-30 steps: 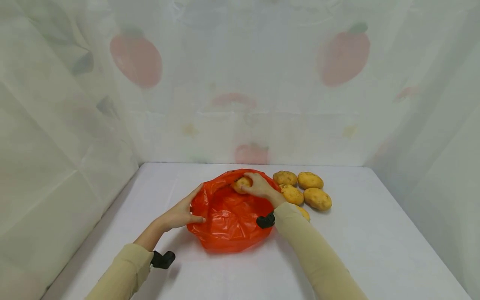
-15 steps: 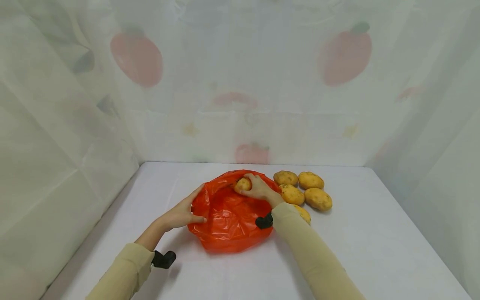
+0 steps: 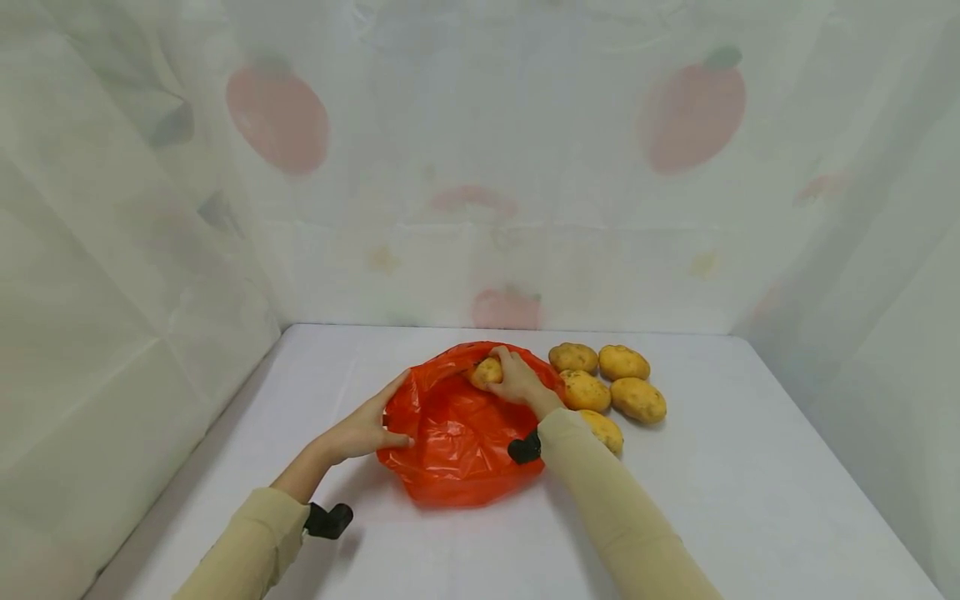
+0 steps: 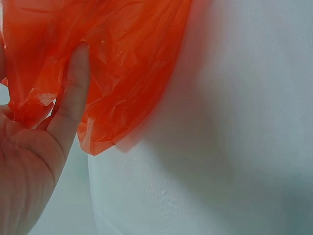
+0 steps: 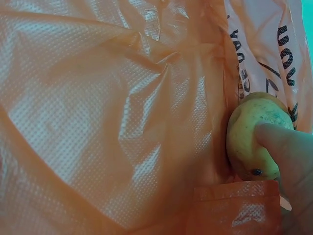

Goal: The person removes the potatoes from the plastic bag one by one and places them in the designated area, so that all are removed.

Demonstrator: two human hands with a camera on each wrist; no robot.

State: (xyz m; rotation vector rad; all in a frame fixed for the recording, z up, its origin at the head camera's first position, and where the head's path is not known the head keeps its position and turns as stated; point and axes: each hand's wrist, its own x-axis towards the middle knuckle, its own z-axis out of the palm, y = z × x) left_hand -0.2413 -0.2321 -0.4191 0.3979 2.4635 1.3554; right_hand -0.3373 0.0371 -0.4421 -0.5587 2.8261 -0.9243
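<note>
A red plastic bag (image 3: pixel 457 442) lies on the table with its mouth spread wide. My left hand (image 3: pixel 363 429) holds the bag's left side, the thumb over the front and the other fingers towards the back edge. In the left wrist view the thumb (image 4: pixel 73 95) lies against the crinkled plastic bag (image 4: pixel 124 68). My right hand (image 3: pixel 519 385) is inside the bag's mouth near the back wall and grips a potato (image 3: pixel 487 373). The right wrist view shows the thumb pressed on that potato (image 5: pixel 247 134), beside a printed part of the bag.
Several loose potatoes (image 3: pixel 637 400) lie on the white table (image 3: pixel 750 492) to the right of the bag, the nearest one (image 3: pixel 606 432) partly behind the right sleeve. Pale cloth walls (image 3: pixel 480 150) with faded fruit prints stand around the back and sides.
My right wrist has shifted slightly left, so a little more of the nearest loose potato shows. The grip on the potato and the left hand's hold on the bag look the same.
</note>
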